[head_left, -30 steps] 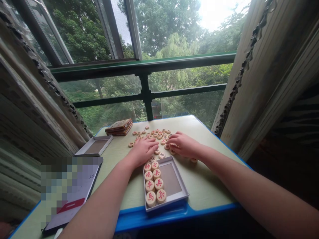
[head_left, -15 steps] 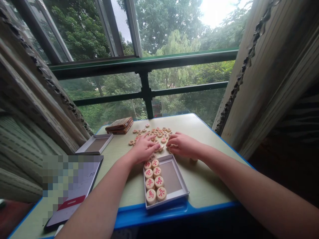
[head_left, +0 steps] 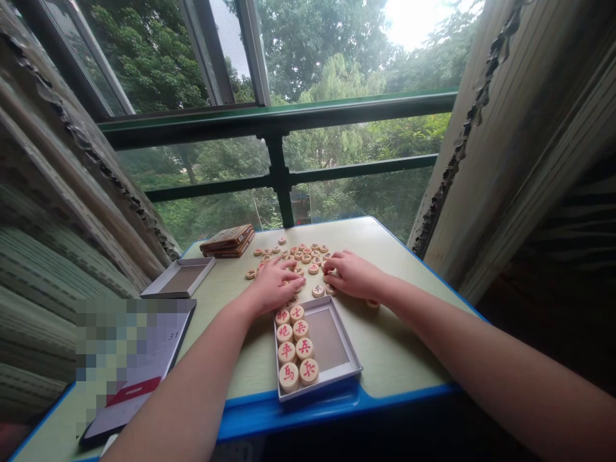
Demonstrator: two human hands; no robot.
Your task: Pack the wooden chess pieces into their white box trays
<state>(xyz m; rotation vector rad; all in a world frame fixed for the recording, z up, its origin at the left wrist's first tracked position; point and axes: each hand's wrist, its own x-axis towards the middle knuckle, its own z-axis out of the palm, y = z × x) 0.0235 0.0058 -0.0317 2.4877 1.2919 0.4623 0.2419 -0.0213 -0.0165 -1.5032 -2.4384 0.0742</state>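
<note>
Loose Chinese chess pieces (head_left: 307,258), round and pale with red or black characters, lie scattered on the table. My left hand (head_left: 275,283) rests over the left side of the pile, fingers spread, partly covering several pieces. On the right, my right hand (head_left: 355,276) hovers low with bent, slightly parted fingers at the pile's edge; what lies under its fingertips is partly hidden. Between the hands a black-lettered piece (head_left: 318,290) lies face up. Nearer me, a shallow box (head_left: 332,373) holds two columns of red-lettered pieces (head_left: 304,348) along its left side.
An identical-looking shallow tray (head_left: 158,290) sits at the left, with stacked brown boxes (head_left: 227,240) behind it. A tablet-like screen (head_left: 139,378) lies at the left front. The table (head_left: 409,359) has a blue edge; windows and curtains surround it.
The piece between my hands was tilted near my left fingertips and now lies flat, face up. My left fingers have drawn slightly away from it. The whole view has shifted slightly.
</note>
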